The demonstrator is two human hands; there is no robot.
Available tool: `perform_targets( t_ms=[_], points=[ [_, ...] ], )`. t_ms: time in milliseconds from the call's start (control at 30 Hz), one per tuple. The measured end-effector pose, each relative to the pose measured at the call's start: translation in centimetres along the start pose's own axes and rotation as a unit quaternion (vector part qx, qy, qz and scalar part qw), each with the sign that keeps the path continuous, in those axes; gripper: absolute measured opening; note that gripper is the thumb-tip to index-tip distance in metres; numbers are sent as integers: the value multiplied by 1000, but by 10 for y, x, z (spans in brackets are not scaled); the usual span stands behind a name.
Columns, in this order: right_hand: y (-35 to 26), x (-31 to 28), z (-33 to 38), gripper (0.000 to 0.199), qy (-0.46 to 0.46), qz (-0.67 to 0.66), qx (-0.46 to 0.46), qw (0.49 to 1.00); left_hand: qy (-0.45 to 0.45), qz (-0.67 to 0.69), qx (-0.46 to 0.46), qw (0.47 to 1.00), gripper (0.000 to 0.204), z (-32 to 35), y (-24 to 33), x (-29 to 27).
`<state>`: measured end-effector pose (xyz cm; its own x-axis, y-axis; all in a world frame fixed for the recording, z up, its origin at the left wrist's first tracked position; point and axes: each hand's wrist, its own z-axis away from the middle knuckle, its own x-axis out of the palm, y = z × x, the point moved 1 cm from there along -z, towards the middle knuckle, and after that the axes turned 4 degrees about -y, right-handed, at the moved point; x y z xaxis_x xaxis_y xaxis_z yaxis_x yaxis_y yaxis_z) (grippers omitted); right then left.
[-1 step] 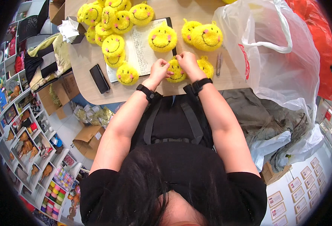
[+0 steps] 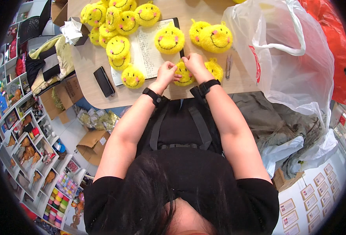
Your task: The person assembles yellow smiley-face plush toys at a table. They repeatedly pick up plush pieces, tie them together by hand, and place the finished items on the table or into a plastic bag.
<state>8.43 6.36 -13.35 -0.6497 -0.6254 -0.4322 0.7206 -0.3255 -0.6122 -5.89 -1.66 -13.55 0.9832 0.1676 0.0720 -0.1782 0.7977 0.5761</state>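
Pale wood table [image 2: 88,58] holds an open notebook [image 2: 147,51]; well right of the notebook stands a translucent plastic bag [image 2: 282,58]. Just below the notebook's right side, the left hand [image 2: 166,74] and right hand [image 2: 196,67] have fingers drawn together; whether they clamp anything, I cannot tell. Between them, below the notebook, lies a fuzzy yellow smiley plush [image 2: 186,75], fingers at its left and top edges.

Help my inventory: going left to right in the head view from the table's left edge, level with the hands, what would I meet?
Black oblong object, front-left smiley plush, left hand, plush between the hands, right hand, thin tool, white plastic bag, red bag.
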Motion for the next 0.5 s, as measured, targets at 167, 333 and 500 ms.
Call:
perform_targets(
  t_ms=[167, 333, 500],
  points=[
    [-5, 8, -13, 37, -64, 94, 42, 993, -36, 16, 34, 999, 8, -9, -14, 0],
    [2, 10, 5, 25, -110, -130, 57, 984, -20, 23, 72, 997, 10, -1, -21, -12],
    [14, 15, 38, 16, -158, -266, 6, 951, -58, 2, 54, 997, 9, 18, -14, -28]
  ],
)
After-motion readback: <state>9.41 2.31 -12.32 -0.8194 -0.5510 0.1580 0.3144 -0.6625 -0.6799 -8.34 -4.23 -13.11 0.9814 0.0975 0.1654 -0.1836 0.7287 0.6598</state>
